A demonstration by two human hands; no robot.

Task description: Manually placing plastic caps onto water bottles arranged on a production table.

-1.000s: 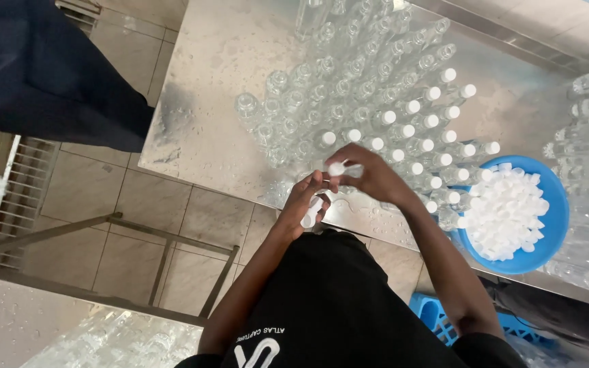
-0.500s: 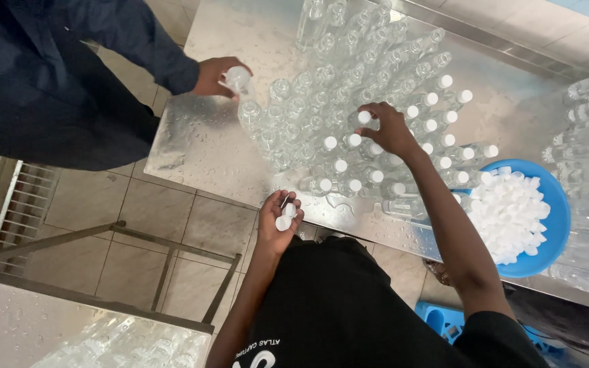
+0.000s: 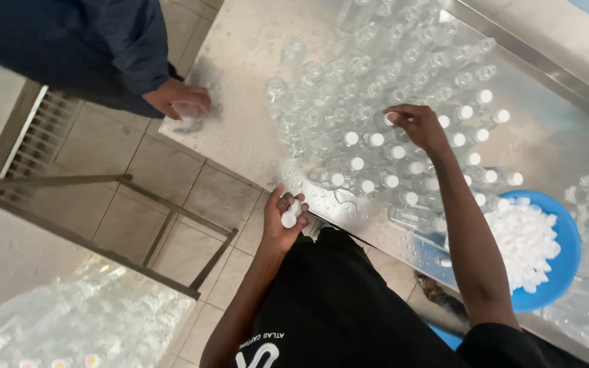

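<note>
Many clear plastic bottles stand crowded on a wet steel table; the nearer ones carry white caps, the farther ones stand uncapped. My right hand reaches over them and presses a white cap down on a bottle in the middle of the cluster. My left hand hovers at the table's near edge, closed around a few white caps.
A blue bowl full of white caps sits at the right. Another person in a dark blue sleeve rests a hand on the table's left corner. A metal frame stands over the tiled floor, with bagged bottles at lower left.
My right hand moved from near my body out over the bottles and farther back. My left hand dropped to the table edge. The other person's hand came to the table corner.
</note>
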